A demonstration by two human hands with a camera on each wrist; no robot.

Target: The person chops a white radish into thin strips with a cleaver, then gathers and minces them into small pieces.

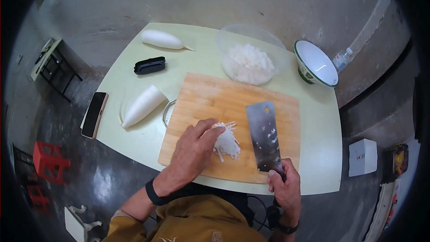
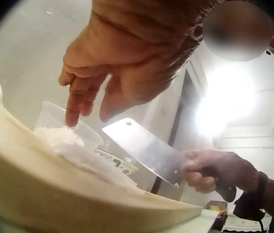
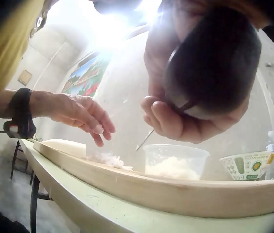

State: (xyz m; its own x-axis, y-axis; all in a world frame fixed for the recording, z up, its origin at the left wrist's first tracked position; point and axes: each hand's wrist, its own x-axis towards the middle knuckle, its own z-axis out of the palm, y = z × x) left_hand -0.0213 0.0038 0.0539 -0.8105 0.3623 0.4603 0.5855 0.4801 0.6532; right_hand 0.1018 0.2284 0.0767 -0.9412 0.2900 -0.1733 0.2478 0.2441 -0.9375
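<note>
White radish shreds lie in a small pile on the wooden cutting board. My left hand hovers at the pile's left edge, fingers loosely bent; in the left wrist view the hand has a gap between thumb and fingers, with nothing held. My right hand grips the dark handle of a cleaver, its broad blade over the board's right part, with white bits stuck on it. The right wrist view shows the right hand curled round the handle.
Behind the board stand a clear bowl of white shreds, a white bowl and a bottle. To the left lie a cut radish, a whole radish, a black case and a phone.
</note>
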